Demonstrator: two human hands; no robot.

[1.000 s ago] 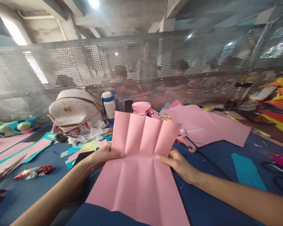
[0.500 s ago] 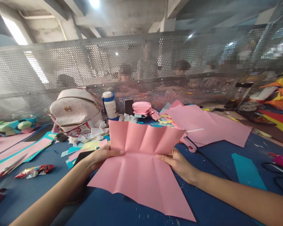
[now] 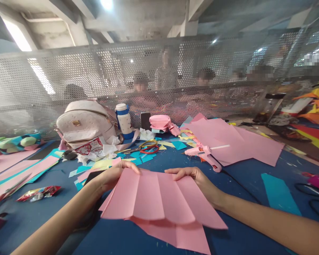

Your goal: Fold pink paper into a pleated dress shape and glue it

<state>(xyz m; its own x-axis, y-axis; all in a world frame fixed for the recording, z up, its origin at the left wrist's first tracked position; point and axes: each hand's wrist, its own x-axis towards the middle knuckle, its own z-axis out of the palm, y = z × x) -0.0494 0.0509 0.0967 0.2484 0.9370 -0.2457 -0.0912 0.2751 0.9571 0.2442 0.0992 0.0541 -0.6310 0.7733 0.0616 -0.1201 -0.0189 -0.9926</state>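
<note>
A pink sheet of paper point(image 3: 159, 202) with several upright creases is folded over along its far edge, its upper flap hanging toward me over the lower layer. My left hand point(image 3: 122, 170) pinches the fold at its left end, fingers over the top edge. At the right end of the same fold, my right hand point(image 3: 190, 175) is closed on the paper, index finger lying on top. Beyond the paper, a pink glue gun point(image 3: 206, 156) with a white glue stick lies on the blue table point(image 3: 244, 177). Scissors point(image 3: 147, 146) with red and yellow handles rest on paper scraps.
A pale backpack point(image 3: 86, 122), a water bottle point(image 3: 124, 120) and a phone point(image 3: 145, 120) stand along the perforated metal panel point(image 3: 108, 74). Pink sheets point(image 3: 236, 138) are piled back right. A snack packet point(image 3: 39, 193) and paper strips lie left. People sit behind the panel.
The far half of the pink paper, which stood upright, has been folded down toward me over the near half. The scissors and glue gun behind it now show. Both hands stay at the crease.
</note>
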